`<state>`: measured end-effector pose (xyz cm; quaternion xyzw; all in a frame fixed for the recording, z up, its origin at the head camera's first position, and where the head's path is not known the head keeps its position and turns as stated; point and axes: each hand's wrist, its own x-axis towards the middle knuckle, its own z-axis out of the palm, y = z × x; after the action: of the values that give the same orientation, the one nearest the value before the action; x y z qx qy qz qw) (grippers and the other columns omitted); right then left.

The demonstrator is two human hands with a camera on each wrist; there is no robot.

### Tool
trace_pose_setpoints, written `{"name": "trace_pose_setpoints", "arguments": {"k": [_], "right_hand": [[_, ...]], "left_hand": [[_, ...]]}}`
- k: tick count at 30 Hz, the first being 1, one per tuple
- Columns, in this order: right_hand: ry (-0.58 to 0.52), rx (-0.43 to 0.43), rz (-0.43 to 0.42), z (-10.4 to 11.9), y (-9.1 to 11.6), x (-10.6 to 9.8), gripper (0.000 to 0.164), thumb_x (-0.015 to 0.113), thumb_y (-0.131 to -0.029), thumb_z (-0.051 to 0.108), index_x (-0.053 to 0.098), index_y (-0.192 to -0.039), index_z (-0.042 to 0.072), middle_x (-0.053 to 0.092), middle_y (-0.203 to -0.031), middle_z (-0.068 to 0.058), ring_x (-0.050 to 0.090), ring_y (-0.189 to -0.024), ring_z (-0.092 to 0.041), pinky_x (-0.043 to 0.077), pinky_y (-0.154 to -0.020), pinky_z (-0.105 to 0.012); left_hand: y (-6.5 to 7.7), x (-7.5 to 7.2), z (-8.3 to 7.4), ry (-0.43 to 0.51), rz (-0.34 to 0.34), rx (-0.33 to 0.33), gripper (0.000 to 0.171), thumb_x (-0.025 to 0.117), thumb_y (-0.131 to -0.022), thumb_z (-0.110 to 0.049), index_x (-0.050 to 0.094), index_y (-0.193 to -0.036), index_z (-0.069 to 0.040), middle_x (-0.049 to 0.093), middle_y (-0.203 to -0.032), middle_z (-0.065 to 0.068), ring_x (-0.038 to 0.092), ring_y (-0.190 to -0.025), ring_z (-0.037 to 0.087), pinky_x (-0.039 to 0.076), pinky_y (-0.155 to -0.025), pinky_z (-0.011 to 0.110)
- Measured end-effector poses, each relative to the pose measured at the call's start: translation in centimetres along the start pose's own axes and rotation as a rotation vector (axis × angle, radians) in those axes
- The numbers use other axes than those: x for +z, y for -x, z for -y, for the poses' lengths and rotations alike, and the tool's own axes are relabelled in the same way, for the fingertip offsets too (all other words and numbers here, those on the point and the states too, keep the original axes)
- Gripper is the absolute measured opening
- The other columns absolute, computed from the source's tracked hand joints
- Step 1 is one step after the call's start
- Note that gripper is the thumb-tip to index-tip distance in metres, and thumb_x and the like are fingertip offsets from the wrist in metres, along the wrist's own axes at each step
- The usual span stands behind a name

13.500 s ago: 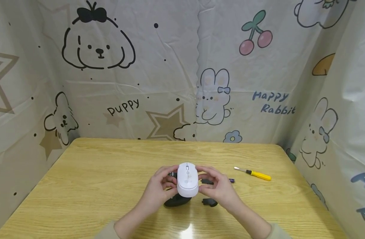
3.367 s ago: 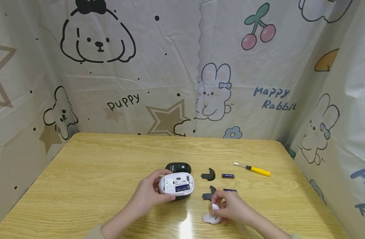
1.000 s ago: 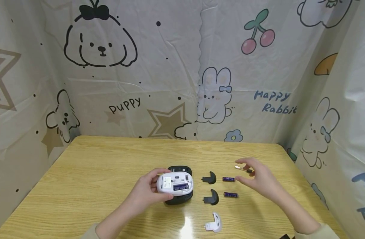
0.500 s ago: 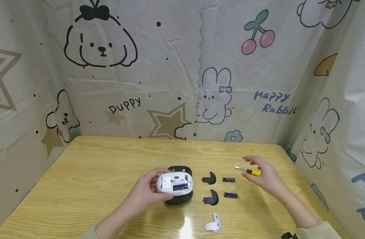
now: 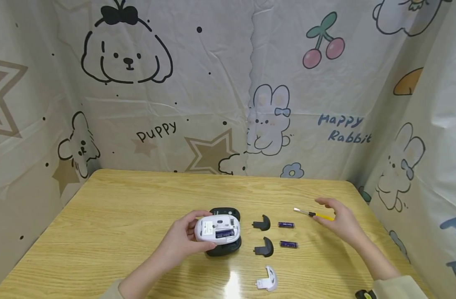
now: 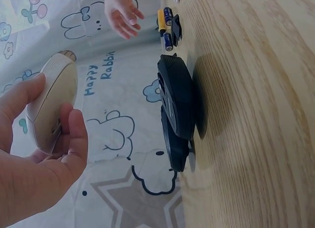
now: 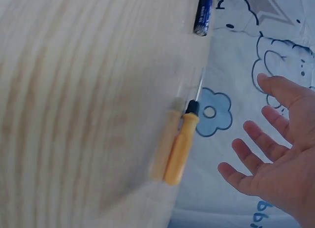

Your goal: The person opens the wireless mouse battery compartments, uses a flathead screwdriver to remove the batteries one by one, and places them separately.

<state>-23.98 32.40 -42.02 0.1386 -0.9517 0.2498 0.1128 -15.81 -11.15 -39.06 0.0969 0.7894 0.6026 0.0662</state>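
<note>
My left hand (image 5: 181,237) grips a white computer mouse (image 5: 214,224) by its end, underside up, with a battery (image 5: 225,234) showing in its uncovered compartment. In the left wrist view the mouse (image 6: 54,100) is clear of the table, pinched between thumb and fingers. Two black mice (image 5: 225,250) lie beneath and behind it, bottoms up. My right hand (image 5: 341,221) hovers over the yellow handle of a screwdriver (image 5: 326,217). Its fingers are spread and hold nothing, as the right wrist view shows, where the screwdriver (image 7: 182,149) lies apart from the hand.
Right of the mice, a white battery cover (image 5: 269,280) lies nearest me, with two black covers (image 5: 265,249) behind it. Two purple batteries (image 5: 288,244) lie farther right. A patterned curtain (image 5: 213,83) surrounds the wooden table (image 5: 138,216) at the back and sides.
The white mouse, earlier upright in both hands, is now bottom up in my left hand. Its cover was laid down. My right hand moved back and right, lately along the screwdriver toward its handle.
</note>
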Motion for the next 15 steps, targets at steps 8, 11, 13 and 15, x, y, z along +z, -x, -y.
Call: {"name": "trace_pose_setpoints", "arguments": {"k": [8, 11, 13, 15], "right_hand": [[-0.012, 0.054, 0.029, -1.9, 0.1, 0.4, 0.052, 0.072, -0.083, 0.021, 0.053, -0.127, -0.001, 0.054, -0.127, -0.025, 0.05, -0.111, -0.043, 0.043, -0.087, -0.06], [-0.018, 0.078, 0.044, -2.5, 0.1, 0.7, 0.053, 0.072, -0.084, 0.024, 0.053, -0.127, 0.0, 0.054, -0.126, -0.026, 0.051, -0.11, -0.045, 0.044, -0.087, -0.059], [-0.028, 0.096, 0.058, -3.0, 0.1, 0.9, 0.054, 0.071, -0.085, 0.026, 0.053, -0.128, 0.0, 0.054, -0.125, -0.027, 0.051, -0.11, -0.046, 0.045, -0.087, -0.059], [-0.033, 0.113, 0.067, -3.4, 0.1, 1.1, 0.054, 0.071, -0.085, 0.026, 0.053, -0.128, 0.0, 0.054, -0.124, -0.027, 0.051, -0.11, -0.047, 0.045, -0.087, -0.058]], "left_hand": [[0.0, 0.0, 0.2, 0.001, -0.01, -0.002, 0.068, 0.086, -0.064, -0.013, 0.056, -0.124, -0.013, 0.064, -0.109, 0.013, 0.063, -0.089, 0.018, 0.054, -0.075, 0.024], [-0.1, 0.0, 0.3, 0.005, -0.005, -0.003, 0.069, 0.087, -0.064, -0.013, 0.055, -0.125, -0.011, 0.065, -0.108, 0.013, 0.063, -0.089, 0.019, 0.054, -0.075, 0.024], [-0.1, 0.0, 0.3, 0.003, -0.001, -0.002, 0.07, 0.087, -0.064, -0.013, 0.055, -0.125, -0.01, 0.065, -0.107, 0.013, 0.062, -0.088, 0.019, 0.054, -0.074, 0.025], [-0.1, 0.0, 0.3, 0.003, 0.001, -0.003, 0.069, 0.087, -0.064, -0.013, 0.055, -0.125, -0.011, 0.065, -0.107, 0.012, 0.062, -0.088, 0.019, 0.053, -0.074, 0.025]]}}
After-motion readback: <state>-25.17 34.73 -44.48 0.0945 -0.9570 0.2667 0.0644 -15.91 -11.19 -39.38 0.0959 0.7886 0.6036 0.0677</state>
